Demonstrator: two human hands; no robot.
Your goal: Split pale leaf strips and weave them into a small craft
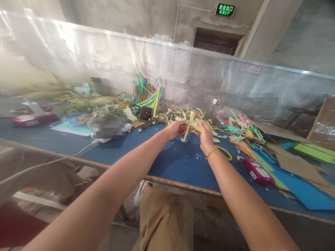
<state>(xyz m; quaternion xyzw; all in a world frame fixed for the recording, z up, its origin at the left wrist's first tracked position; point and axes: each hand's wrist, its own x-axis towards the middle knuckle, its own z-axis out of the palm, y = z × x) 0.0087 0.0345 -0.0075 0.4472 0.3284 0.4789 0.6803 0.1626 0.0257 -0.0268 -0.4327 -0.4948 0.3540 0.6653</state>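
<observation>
Out over the blue table, my left hand (177,129) pinches a bundle of pale green, husk-like strips (192,118) from the left side. My right hand (206,135) has its fingers closed on the right part of the same bundle. The strips fan out and cross between the hands, and one narrow strip hangs down toward the tabletop. Some of my fingertips are hidden behind the strips. Around and behind the hands lie loose scraps of similar dry strips (171,115). A yellow ring-shaped band (225,153) rests beside my right wrist.
Colourful pipe cleaners (146,92) stand behind on the left, near a white power strip (111,134). A bottle (214,108) stands by the perforated metal screen (167,69). On the right are a magenta device (258,171), blue sheets (311,190) and cardboard (300,165).
</observation>
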